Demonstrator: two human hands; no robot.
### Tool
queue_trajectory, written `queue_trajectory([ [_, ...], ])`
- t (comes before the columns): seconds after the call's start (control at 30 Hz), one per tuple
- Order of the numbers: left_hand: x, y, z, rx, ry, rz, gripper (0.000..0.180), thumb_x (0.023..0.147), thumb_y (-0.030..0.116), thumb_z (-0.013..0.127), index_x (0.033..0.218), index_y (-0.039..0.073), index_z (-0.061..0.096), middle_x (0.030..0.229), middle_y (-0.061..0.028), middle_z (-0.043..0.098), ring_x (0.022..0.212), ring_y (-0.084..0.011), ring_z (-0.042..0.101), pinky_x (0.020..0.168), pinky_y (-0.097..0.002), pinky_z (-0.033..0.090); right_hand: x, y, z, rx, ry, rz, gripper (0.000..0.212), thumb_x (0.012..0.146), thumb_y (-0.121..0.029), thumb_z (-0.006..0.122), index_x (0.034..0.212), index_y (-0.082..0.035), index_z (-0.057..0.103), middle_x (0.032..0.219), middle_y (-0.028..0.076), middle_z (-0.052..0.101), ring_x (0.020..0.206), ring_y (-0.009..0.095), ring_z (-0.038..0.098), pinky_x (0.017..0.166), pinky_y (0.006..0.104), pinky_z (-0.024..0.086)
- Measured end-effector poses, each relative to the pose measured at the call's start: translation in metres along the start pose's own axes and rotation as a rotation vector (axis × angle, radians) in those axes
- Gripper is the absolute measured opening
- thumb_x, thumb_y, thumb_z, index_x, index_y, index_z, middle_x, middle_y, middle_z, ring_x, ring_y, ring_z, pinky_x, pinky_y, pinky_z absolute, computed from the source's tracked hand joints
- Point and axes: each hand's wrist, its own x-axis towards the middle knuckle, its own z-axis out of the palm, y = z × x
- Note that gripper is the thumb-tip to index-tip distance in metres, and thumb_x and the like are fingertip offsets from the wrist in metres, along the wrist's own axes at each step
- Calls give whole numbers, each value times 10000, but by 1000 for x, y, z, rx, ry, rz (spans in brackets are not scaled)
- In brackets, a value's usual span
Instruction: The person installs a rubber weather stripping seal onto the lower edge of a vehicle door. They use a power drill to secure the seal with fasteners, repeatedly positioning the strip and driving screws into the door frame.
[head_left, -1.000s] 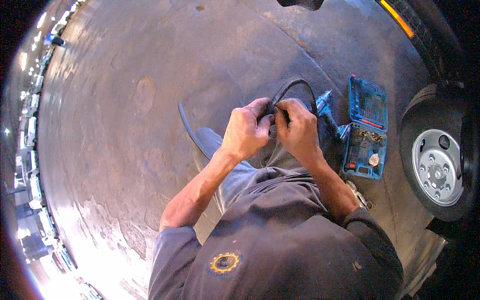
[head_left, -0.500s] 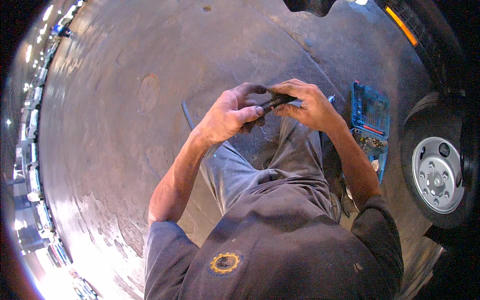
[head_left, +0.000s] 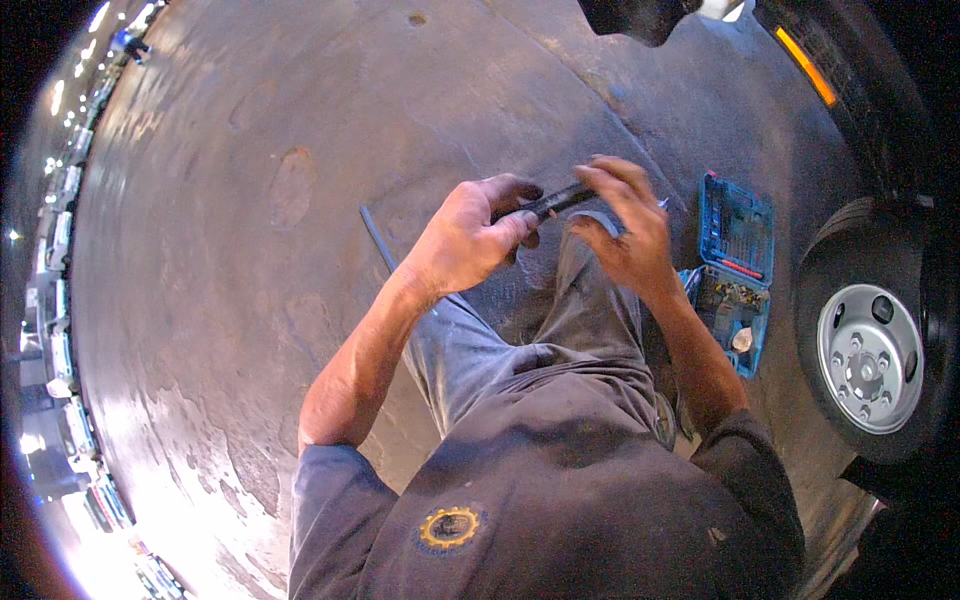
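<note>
Two hands are working over one dark, slender tool (head_left: 556,201) — the left hand (head_left: 468,240) is gripping its near end in closed fingers, while the right hand (head_left: 625,228) is pinching its far end. The tool is bridging the two hands above the person's knees. One blue tool case (head_left: 735,268) is lying open on the concrete floor (head_left: 250,250) beside one wheel (head_left: 868,352) — just right of the right hand.
</note>
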Motion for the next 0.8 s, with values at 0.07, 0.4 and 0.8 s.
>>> queue_trajectory([
  [0.07, 2, -1, -2, -28, 52, -92, 285, 903, 160, 606, 1128, -15, 614, 854, -23, 652, 684, -91, 555, 599, -249, 459, -3, -8, -4, -3, 9, 67, 308, 756, -151, 758, 1011, -9, 657, 958, 159, 660, 877, 328, 647, 776, 382, 520],
  [0.4, 9, -27, 26, -150, 294, 9, 190, 891, 133, 664, 1000, -23, 661, 864, -48, 687, 711, -98, 607, 601, -253, 486, -2, -26, 25, 9, -174, 512, 192, 798, -155, 657, 940, -27, 654, 865, 188, 667, 798, 384, 656, 702, 439, 520],
  [0.8, -7, -56, 56, 0, 236, 64, 207, 896, 33, 582, 1077, -44, 645, 920, -95, 701, 823, -127, 637, 745, -272, 514, -40, -12, 33, 121, -215, 609, 132, 798, -102, 587, 862, 12, 570, 767, 209, 618, 668, 329, 631, 622, 390, 484],
])
